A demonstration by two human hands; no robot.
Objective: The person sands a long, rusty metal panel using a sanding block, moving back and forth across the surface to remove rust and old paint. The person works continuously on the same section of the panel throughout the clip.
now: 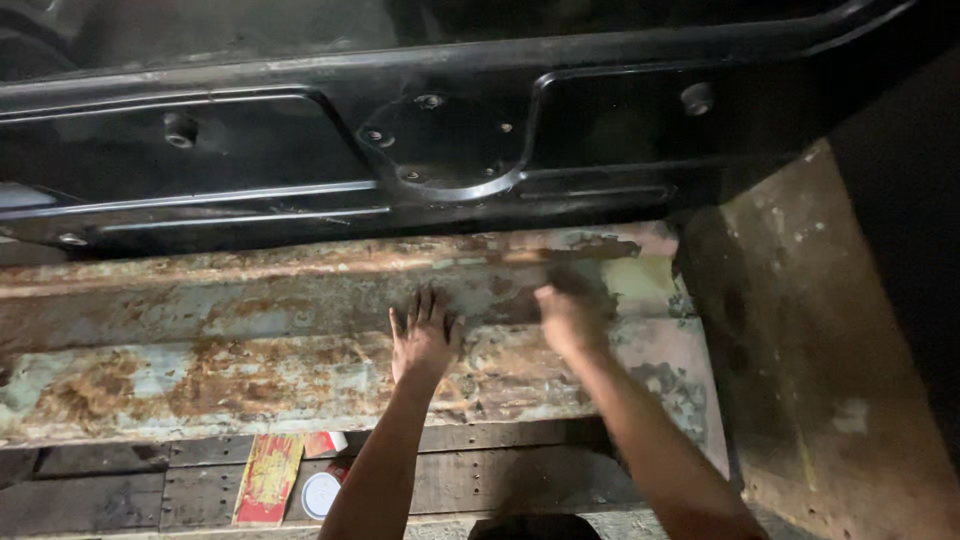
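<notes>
- While both arms reach up from the bottom of the frame, the left hand (422,340) lies flat and wide open at centre frame, fingers spread, palm pressed on the rusty panel (250,340).
- Just right of it, the right hand (570,315) is blurred; it rests against the same panel, and I cannot tell whether it grips anything or is only curled.
- That panel runs as a broad band across the middle of the frame, from the left edge to right of centre, with pale blue-grey paint flaking off in orange-brown rust patches and a long ridge along its length.
- Above it, across the upper part of the frame, sits a black frame (450,150) of pressed metal with raised ribs, bolts and a rounded plate near upper centre.
- At the right of the frame a brown sheet (810,330), stained and speckled, stands at an angle beside the panel's end.
- Below the panel, along the bottom left, dark wooden planks (100,490) lie side by side.
- On the planks, lower left of centre, lies a red and yellow pack (268,480), with a small round white lid (321,494) just beside it, close to the left forearm.
</notes>
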